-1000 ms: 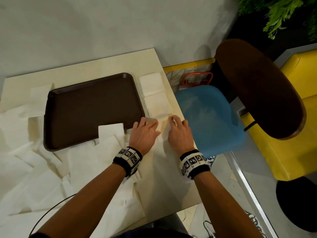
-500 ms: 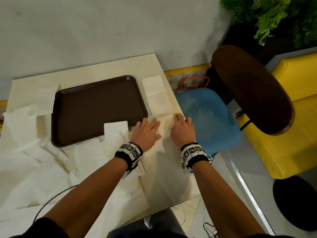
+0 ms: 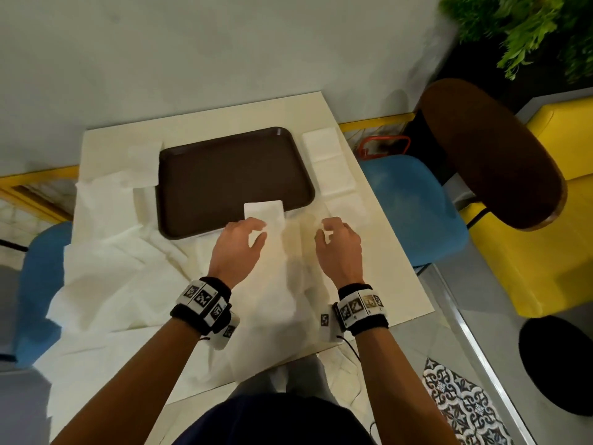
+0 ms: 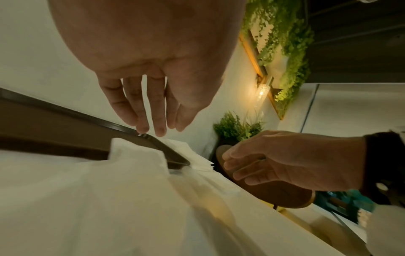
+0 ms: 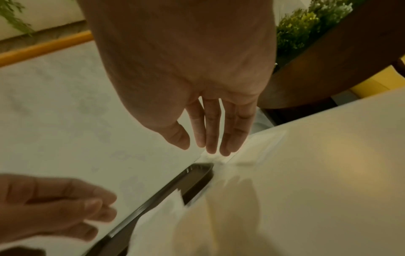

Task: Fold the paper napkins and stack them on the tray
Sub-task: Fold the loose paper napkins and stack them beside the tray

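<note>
Head view: both hands [image 3: 239, 248] [image 3: 340, 248] hover empty, fingers loose—over soft white napkins [image 3: 282, 277].

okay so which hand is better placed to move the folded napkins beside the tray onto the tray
Probably the right hand. It hovers open near the table's right edge, closest to the folded napkins lying right of the tray. The left hand, also open and empty, sits near the tray's front rim, farther from them.
</note>
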Available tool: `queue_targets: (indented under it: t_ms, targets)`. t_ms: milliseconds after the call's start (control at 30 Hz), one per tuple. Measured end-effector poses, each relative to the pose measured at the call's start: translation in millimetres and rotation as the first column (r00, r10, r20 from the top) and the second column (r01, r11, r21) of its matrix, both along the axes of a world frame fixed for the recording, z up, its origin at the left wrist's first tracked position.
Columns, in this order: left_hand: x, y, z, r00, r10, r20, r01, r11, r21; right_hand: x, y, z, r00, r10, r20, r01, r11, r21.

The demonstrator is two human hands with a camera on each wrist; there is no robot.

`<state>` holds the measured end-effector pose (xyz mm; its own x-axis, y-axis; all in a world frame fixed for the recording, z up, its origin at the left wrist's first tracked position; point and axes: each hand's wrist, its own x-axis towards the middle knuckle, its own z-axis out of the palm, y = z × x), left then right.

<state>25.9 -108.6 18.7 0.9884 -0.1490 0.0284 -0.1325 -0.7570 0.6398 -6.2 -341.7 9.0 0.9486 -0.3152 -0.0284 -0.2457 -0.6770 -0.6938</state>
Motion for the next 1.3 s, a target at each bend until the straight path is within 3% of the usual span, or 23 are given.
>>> queue_targets:
  t_ms: [100,233,333,400,533,967,1067,1200,1300]
  targets:
    - [-21,31,-8,0.997,0.057,-0.053,-0.057,0.998,0.000,-15,28,-11,0.999,0.030,-0.034,-0.029,0.999,0.021]
    - [-36,44,-27,0.966,0.078,-0.246,-0.077,0.997,0.013,-29,58,-29,0.985,0.086,-0.152,-0.087,0.996,0.001]
    - [-37,37,-34,0.925,0.140,-0.354,-0.170,0.984,-0.054,-35,76,-40,0.964,0.119,-0.236,-0.152,0.980,-0.125]
    - [-36,31,-34,0.899,0.206,-0.387,-0.270,0.956,-0.118,-37,84,-44,0.959,0.125,-0.256,-0.178,0.964,-0.195]
    - [-32,25,-36,0.843,0.292,-0.451,-0.432,0.867,-0.246,-38,90,-42,0.962,0.100,-0.255,-0.144,0.976,-0.161]
    - [-6,27,-18,0.926,0.291,-0.241,-0.343,0.915,-0.212,-39,89,-42,0.968,0.101,-0.229,-0.134,0.982,-0.131]
    - [-9,27,-7,0.947,0.206,-0.247,-0.283,0.899,-0.333,-40,86,-35,0.967,0.115,-0.229,-0.145,0.982,-0.123]
    - [-22,31,23,0.960,0.074,-0.271,-0.212,0.824,-0.526,-41,76,-11,0.990,0.106,-0.088,-0.094,0.986,0.137]
    - [-38,39,53,0.968,0.027,-0.249,-0.177,0.778,-0.603,-46,67,15,0.986,0.161,-0.049,-0.132,0.920,0.370]
